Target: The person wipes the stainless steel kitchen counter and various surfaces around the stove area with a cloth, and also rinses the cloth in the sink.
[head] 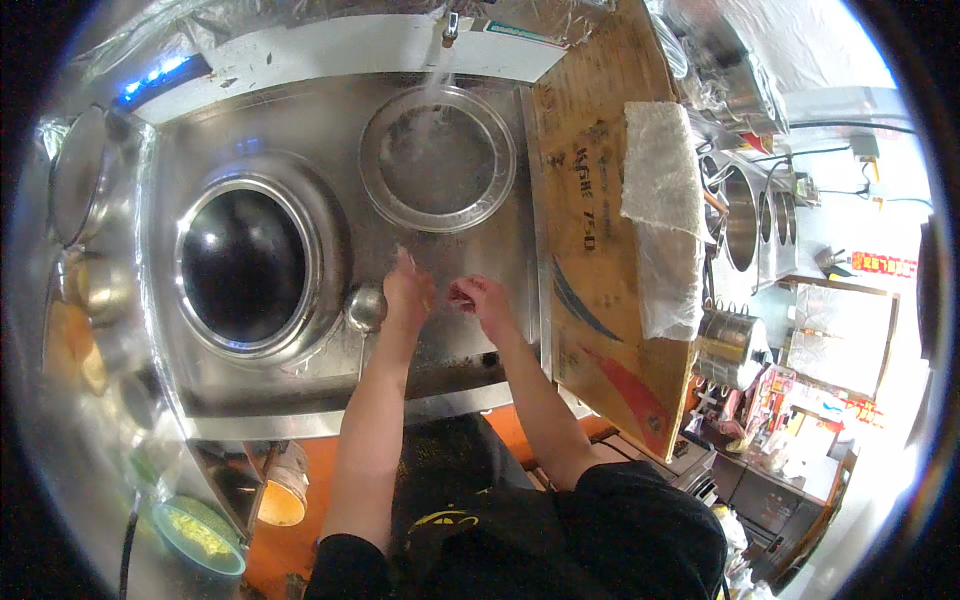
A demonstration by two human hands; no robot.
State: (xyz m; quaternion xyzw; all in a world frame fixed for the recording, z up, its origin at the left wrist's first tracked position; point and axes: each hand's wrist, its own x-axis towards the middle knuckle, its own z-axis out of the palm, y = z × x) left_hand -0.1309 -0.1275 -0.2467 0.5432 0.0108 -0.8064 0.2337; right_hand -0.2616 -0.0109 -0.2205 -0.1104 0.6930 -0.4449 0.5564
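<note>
Both hands are over the steel stove top [450, 255]. My left hand [409, 291] is just right of a steel ladle's bowl [367, 308]; it is blurred, and whether it holds anything is unclear. My right hand [480, 301] has curled fingers, with something dark reddish at them that I cannot make out. A wide round vessel [244, 264] with a dark, shiny inside stands to the left. Beyond my hands is a round, shallow metal pan or basin [437, 223], with a stream of water or steam above it from a tap [450, 28].
An upright cardboard sheet [592, 292] with plastic film walls off the right side. At the left are metal bowls [101, 281] and a green basket [199, 534] of yellowish food. A bucket [283, 487] stands below the front edge. A lidded steel pot [727, 349] is beyond the cardboard.
</note>
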